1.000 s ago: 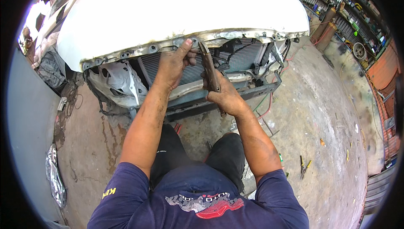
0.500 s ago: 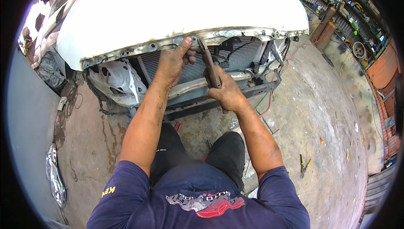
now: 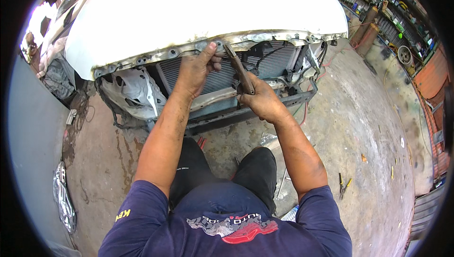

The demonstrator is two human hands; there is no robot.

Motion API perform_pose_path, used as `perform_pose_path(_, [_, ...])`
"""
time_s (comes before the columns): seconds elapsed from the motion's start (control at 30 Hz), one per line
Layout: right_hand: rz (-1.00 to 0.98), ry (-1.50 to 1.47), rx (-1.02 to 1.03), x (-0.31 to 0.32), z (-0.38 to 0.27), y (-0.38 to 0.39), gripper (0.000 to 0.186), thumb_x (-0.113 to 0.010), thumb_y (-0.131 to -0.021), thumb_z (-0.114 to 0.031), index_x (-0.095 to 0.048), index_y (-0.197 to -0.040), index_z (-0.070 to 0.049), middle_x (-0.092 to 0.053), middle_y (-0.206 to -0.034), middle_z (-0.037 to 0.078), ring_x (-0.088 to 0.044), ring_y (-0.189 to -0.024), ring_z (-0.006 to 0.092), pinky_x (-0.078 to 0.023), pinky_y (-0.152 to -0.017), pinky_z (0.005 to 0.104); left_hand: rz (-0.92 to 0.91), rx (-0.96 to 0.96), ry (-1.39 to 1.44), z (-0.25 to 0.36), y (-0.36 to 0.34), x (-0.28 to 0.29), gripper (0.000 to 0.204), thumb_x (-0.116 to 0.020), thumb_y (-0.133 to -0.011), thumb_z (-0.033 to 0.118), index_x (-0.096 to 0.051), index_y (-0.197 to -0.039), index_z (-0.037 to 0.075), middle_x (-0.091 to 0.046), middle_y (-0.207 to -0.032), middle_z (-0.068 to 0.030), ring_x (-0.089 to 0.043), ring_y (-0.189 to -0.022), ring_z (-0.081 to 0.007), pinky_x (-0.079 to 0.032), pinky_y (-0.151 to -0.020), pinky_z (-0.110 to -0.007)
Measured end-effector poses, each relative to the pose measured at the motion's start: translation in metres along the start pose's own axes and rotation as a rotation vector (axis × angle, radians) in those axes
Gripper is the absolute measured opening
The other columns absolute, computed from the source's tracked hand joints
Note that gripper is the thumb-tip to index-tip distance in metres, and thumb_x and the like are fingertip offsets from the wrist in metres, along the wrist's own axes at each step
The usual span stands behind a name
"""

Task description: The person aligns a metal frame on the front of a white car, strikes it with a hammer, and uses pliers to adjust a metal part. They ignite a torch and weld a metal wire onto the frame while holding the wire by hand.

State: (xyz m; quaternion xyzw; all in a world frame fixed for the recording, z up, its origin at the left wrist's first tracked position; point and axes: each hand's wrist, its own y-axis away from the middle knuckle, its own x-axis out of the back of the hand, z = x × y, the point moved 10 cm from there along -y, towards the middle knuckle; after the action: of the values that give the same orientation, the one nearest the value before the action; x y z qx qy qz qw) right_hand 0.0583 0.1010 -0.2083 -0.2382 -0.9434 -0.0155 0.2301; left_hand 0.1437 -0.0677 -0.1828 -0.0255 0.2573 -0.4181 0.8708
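Observation:
The front lip (image 3: 156,56) of a white car hood (image 3: 208,6) is worn and marked, with bolt holes along it. My left hand (image 3: 201,70) is closed on this lip near its middle, thumb on the front face, other fingers partly hidden. My right hand (image 3: 259,99) is closed on a long, brownish metal tool (image 3: 240,70), whose upper end meets the lip just right of my left thumb. The tool's exact kind is hard to make out. Behind them are the exposed radiator (image 3: 220,85) and the crash bar (image 3: 293,100).
A grey wall (image 3: 35,148) is at left, with a foil-like silver piece (image 3: 63,195) by it. Pliers (image 3: 344,184) and hoses lie on the concrete floor (image 3: 359,134). Gas cylinders (image 3: 365,39) and cluttered shelves (image 3: 399,20) stand at right.
My right hand and the tool's lower end have swung right and slightly up, tilting the tool more. Its upper end stays by the lip, and my left hand has barely moved.

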Motion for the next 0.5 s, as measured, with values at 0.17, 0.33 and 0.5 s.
perform_pose_path(0.17, [-0.012,0.034,0.019,-0.0013,0.0027,0.0005,0.065,-0.073,-0.091,-0.009,-0.048,-0.150,-0.001,-0.067,-0.127,0.021,-0.064,-0.122,0.0314,-0.049,-0.107,0.0420,0.003,-0.012,-0.005,-0.0005,-0.0003,0.0012,0.038,-0.076,-0.100,0.033,-0.072,-0.103,-0.004,-0.072,-0.094,-0.0134,-0.067,-0.080,-0.0170,-0.060,-0.070,-0.031])
perform_pose_path(0.33, [-0.023,-0.015,0.022,-0.0033,0.0029,0.0018,0.064,-0.073,-0.089,-0.010,-0.049,-0.148,-0.002,-0.067,-0.121,0.021,-0.065,-0.117,0.0313,-0.050,-0.104,0.0427,0.009,0.000,-0.009,-0.0031,-0.0007,0.0016,0.037,-0.076,-0.100,0.033,-0.072,-0.102,-0.003,-0.072,-0.093,-0.0126,-0.067,-0.079,-0.0169,-0.059,-0.070,-0.031])
perform_pose_path(0.5, [0.004,0.081,-0.015,-0.0031,0.0010,0.0036,0.056,-0.071,-0.083,-0.008,-0.056,-0.136,-0.002,-0.066,-0.105,0.012,-0.063,-0.100,0.0247,-0.051,-0.092,0.0381,-0.006,-0.009,0.000,-0.0011,0.0010,0.0006,0.027,-0.074,-0.101,0.028,-0.074,-0.102,0.001,-0.073,-0.092,-0.0077,-0.066,-0.077,-0.0154,-0.057,-0.070,-0.030])
